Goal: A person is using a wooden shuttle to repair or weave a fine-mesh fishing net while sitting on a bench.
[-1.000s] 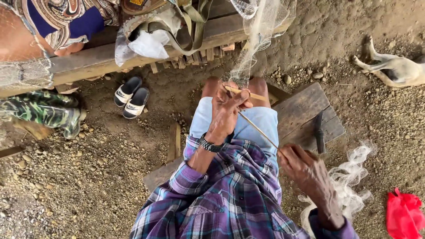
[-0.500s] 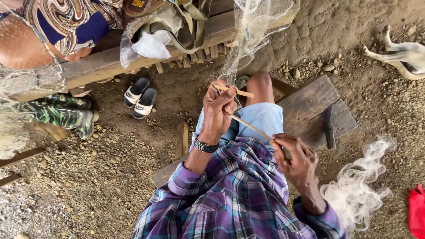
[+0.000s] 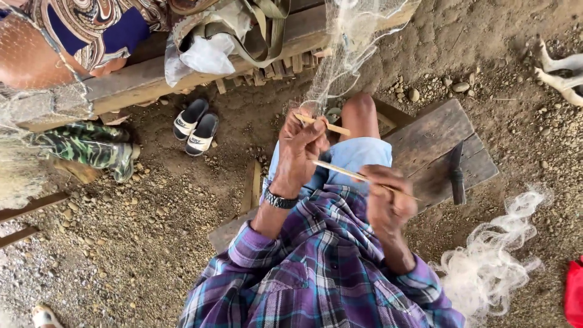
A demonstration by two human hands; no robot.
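My left hand (image 3: 300, 149) has its fingers pressed together around a short flat wooden stick (image 3: 322, 124), and they pinch with it the lower edge of the fishing net (image 3: 346, 54), which goes up from my fingers to the top of the view. My right hand (image 3: 384, 197) is closed on a long thin wooden needle (image 3: 340, 171); the thumb and the first fingers pinch it near its middle, and its tip points to my left hand and almost touches it. Both hands are above my lap, over my light blue shorts (image 3: 358, 155), and one bare knee (image 3: 359, 109) shows behind the stick. On my left wrist is a dark wristwatch (image 3: 279, 199). I sit on a low wooden bench (image 3: 431, 143), where a dark knife (image 3: 455, 173) lies just beside my right hand. A loose heap of white net (image 3: 489, 267) lies on the ground at my right. Farther away, a pair of black and white sandals (image 3: 195, 126) stands on the gravel, near a wooden beam (image 3: 139, 82).
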